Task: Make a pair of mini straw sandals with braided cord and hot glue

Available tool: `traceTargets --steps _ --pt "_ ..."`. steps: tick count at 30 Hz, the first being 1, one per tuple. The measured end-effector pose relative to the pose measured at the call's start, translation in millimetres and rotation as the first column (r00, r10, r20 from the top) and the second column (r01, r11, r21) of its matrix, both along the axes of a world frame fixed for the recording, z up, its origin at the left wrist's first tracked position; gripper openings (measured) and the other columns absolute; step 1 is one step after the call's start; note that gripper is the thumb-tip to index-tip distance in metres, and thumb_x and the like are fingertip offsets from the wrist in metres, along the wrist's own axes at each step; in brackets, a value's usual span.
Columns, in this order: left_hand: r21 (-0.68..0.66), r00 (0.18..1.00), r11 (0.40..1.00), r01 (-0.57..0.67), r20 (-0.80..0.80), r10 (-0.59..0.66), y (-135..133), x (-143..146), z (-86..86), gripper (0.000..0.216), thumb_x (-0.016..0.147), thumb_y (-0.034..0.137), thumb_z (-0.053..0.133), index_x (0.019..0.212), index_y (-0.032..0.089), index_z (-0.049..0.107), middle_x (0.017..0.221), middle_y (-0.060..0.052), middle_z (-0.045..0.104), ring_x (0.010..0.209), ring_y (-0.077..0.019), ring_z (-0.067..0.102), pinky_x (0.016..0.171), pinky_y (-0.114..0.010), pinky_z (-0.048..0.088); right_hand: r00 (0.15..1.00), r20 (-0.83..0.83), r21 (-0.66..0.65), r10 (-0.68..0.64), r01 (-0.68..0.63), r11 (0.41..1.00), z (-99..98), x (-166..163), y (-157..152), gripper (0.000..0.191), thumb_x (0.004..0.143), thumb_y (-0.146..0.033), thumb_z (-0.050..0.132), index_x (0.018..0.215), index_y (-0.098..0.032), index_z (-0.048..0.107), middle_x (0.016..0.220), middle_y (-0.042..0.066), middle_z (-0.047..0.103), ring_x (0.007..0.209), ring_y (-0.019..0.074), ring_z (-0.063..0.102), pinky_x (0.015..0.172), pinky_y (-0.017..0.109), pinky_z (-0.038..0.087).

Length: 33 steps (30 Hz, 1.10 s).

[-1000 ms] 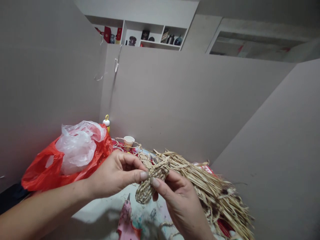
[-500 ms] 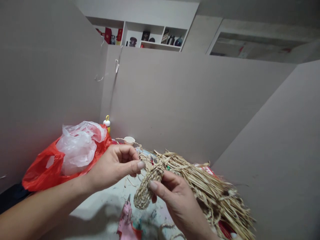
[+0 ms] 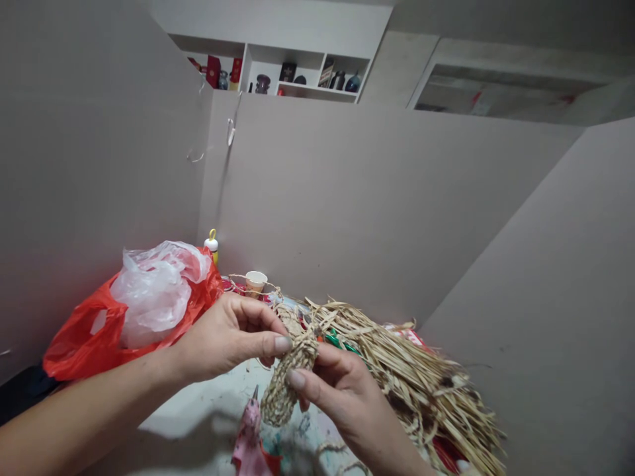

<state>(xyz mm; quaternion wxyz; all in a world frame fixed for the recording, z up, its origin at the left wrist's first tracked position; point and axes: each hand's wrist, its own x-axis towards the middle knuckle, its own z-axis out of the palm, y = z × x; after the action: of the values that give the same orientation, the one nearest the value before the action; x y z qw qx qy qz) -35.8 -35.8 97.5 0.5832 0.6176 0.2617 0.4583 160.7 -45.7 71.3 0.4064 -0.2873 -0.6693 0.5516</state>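
Note:
A small, long, rounded piece of braided straw (image 3: 284, 393) is tilted between my two hands above the table. My right hand (image 3: 344, 390) grips its right side, thumb on the front face and fingers behind. At its upper left edge, my left hand (image 3: 243, 334) is closed in a pinch between thumb and forefinger. Whether a thin strand is caught in that pinch as well is too small to make out. Below the braided piece stands a pink glue gun (image 3: 249, 430) with its nozzle pointing up.
A big bundle of dry straw (image 3: 407, 370) covers the right side of the table (image 3: 198, 403). At the left lies a red plastic bag (image 3: 89, 330) with a clear bag (image 3: 151, 291) on it. A paper cup (image 3: 256, 281) and a yellow-and-white bottle (image 3: 211, 244) stand behind.
My left hand has come onto the upper edge of the braided straw piece, from just beside it. The piece has shifted slightly down and left in my right hand.

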Motion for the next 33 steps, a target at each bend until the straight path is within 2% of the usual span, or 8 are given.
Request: traceTargets --steps 3,9,15,19,22,29,33 --pt "0.003 1.000 1.000 0.010 -0.004 -0.010 -2 1 0.4 0.016 0.073 0.026 0.077 0.071 0.012 0.070 0.060 0.000 0.062 0.057 -0.0083 0.053 0.056 -0.021 0.043 0.999 0.045 0.015 -0.013 0.012 1.000 1.5 1 -2 0.023 0.079 -0.038 0.075 0.075 -0.017 0.067 0.067 -0.003 0.051 0.060 0.0110 0.043 0.055 0.022 0.039" --pt "-0.004 1.000 1.000 0.002 -0.010 -0.002 -3 9 -0.3 0.015 0.074 0.025 0.075 0.072 0.012 0.068 0.062 0.002 0.061 0.057 -0.0078 0.052 0.057 -0.021 0.043 0.996 0.094 0.043 0.001 -0.005 0.999 5.4 -4 -8 0.024 0.081 -0.036 0.074 0.071 -0.016 0.064 0.066 -0.003 0.048 0.063 0.0114 0.042 0.057 0.023 0.036" --pt "0.073 0.990 0.988 -0.137 -0.005 0.138 -1 3 1.4 0.014 0.078 0.026 0.071 0.076 0.013 0.068 0.064 0.000 0.063 0.058 -0.0092 0.056 0.058 -0.022 0.047 0.999 0.031 -0.007 0.035 -0.035 0.999 6.6 0 -2 0.022 0.082 -0.038 0.072 0.085 -0.017 0.067 0.070 -0.002 0.052 0.061 0.0112 0.041 0.056 0.023 0.036" --pt "0.029 0.998 0.998 -0.059 -0.035 0.060 -1 0 0.9 0.015 0.071 0.025 0.079 0.075 0.013 0.070 0.064 0.001 0.063 0.059 -0.0083 0.055 0.057 -0.020 0.045 0.995 0.092 0.048 0.040 -0.044 0.998 7.6 3 -4 0.021 0.083 -0.036 0.070 0.076 -0.018 0.063 0.066 -0.004 0.049 0.061 0.0113 0.042 0.056 0.024 0.034" --pt "0.010 0.999 1.000 -0.005 -0.033 0.005 -2 2 -0.1 0.015 0.072 0.025 0.079 0.073 0.013 0.071 0.062 0.001 0.063 0.058 -0.0078 0.054 0.056 -0.019 0.044 0.990 0.133 0.072 0.040 -0.050 0.996 9.1 2 -6 0.020 0.085 -0.035 0.069 0.076 -0.019 0.062 0.066 -0.005 0.049 0.061 0.0113 0.041 0.056 0.024 0.033" --pt "0.018 0.999 1.000 -0.007 -0.052 0.008 -2 4 -0.5 0.016 0.072 0.028 0.078 0.071 0.013 0.074 0.058 0.000 0.062 0.056 -0.0091 0.053 0.054 -0.020 0.042 0.964 0.257 0.221 -0.064 0.006 0.975 12.9 4 -9 0.032 0.095 -0.044 0.051 0.076 -0.020 0.056 0.068 -0.003 0.046 0.063 0.0133 0.043 0.057 0.026 0.035" --pt "0.084 0.996 0.996 -0.007 -0.090 0.015 -3 3 -0.5 0.012 0.075 0.026 0.075 0.073 0.014 0.076 0.060 0.000 0.063 0.058 -0.0092 0.052 0.055 -0.020 0.041 0.948 0.306 0.276 -0.084 -0.004 0.961 12.8 8 -10 0.033 0.097 -0.043 0.048 0.073 -0.021 0.050 0.070 -0.003 0.043 0.066 0.0138 0.041 0.060 0.027 0.035"
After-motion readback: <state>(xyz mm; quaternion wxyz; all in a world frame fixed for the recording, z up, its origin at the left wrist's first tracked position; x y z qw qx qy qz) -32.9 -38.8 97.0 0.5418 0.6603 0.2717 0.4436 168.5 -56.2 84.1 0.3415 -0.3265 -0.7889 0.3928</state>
